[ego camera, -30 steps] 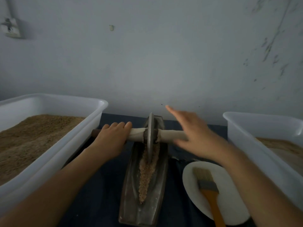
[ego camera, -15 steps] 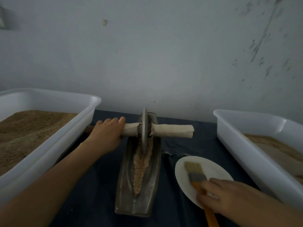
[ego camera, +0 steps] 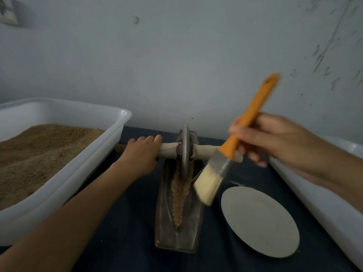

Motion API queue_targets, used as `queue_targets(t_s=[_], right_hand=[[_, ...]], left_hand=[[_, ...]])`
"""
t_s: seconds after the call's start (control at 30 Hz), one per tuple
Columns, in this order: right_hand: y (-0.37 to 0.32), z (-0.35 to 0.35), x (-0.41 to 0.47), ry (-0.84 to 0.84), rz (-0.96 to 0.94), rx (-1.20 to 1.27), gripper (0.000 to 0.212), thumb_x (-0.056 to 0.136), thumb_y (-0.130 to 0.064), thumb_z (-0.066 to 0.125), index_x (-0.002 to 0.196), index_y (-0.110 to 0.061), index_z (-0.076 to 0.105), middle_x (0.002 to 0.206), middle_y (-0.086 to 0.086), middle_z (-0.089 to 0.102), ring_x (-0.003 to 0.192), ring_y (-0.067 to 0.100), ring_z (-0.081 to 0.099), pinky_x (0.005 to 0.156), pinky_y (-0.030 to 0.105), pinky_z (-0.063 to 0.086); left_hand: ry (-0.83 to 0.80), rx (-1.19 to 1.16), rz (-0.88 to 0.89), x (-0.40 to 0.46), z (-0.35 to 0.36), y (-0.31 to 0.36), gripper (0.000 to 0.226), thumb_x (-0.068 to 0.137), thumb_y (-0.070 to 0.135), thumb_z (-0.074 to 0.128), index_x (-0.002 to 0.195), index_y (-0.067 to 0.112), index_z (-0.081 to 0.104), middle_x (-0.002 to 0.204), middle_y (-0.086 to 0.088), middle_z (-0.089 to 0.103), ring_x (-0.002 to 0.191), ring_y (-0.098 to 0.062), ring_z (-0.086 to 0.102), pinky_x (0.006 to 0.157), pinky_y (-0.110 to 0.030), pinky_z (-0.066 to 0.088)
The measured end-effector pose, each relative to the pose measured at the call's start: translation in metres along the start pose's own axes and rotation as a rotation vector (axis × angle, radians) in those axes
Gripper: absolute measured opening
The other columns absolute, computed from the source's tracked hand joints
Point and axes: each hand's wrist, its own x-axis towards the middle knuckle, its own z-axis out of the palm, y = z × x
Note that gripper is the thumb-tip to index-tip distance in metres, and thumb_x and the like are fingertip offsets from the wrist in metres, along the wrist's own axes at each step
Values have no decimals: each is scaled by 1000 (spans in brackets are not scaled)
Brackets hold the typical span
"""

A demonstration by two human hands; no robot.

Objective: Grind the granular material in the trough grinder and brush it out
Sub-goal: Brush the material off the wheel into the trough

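Grain (ego camera: 179,190) sits in the trough grinder (ego camera: 177,211) mid-worktop; left hand (ego camera: 142,154) grips the wheel's axle (ego camera: 202,151), right hand (ego camera: 273,138) holds the brush (ego camera: 220,167). Sweeping hard could fling it past the plate (ego camera: 261,222).

A white tub (ego camera: 110,130) at left holds brown powder (ego camera: 39,152). A second white tub (ego camera: 318,195) stands at right. A round white plate (ego camera: 259,222) lies on the dark worktop (ego camera: 127,236). A grey wall (ego camera: 176,65) rises behind, marked at right.

Left hand (ego camera: 140,154) curls its fingers down — right hand (ego camera: 273,138) raised, fingers pinching.
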Motion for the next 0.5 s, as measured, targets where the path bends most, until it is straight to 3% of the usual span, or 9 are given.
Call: queue_targets(t_s=[0.1, 0.27, 0.37, 0.5], right_hand=[[9, 33, 28, -188, 228, 56, 28, 75, -36, 61, 84, -10, 58, 58, -6, 59, 46, 4, 50, 40, 15, 40], [33, 54, 48, -314, 355, 45, 16, 92, -26, 57, 84, -11, 55, 57, -5, 57, 45, 5, 49, 41, 16, 41], [42, 59, 49, -259, 281, -118, 17, 91, -29, 57, 88, -13, 56, 58, -5, 61, 47, 4, 55, 44, 16, 43], [46, 61, 40, -87, 34, -348, 12, 90, -31, 57, 90, -19, 58, 64, -3, 64, 52, 4, 60, 47, 13, 46]], left_hand=[[-6, 8, -5, 0, -1, 1, 36, 91, 27, 54, 119, 16, 36, 119, -5, 51, 110, -24, 51, 92, -39, 39], [-4, 9, -17, 1, 0, 2, 36, 90, 26, 54, 120, 16, 36, 120, -6, 51, 111, -25, 50, 92, -40, 38], [-6, 3, -18, 1, 0, 2, 36, 90, 25, 54, 120, 16, 37, 120, -6, 51, 111, -26, 50, 94, -41, 38], [-11, 8, -22, 1, -1, 2, 36, 90, 25, 54, 120, 15, 37, 120, -7, 52, 111, -26, 50, 94, -41, 38]])
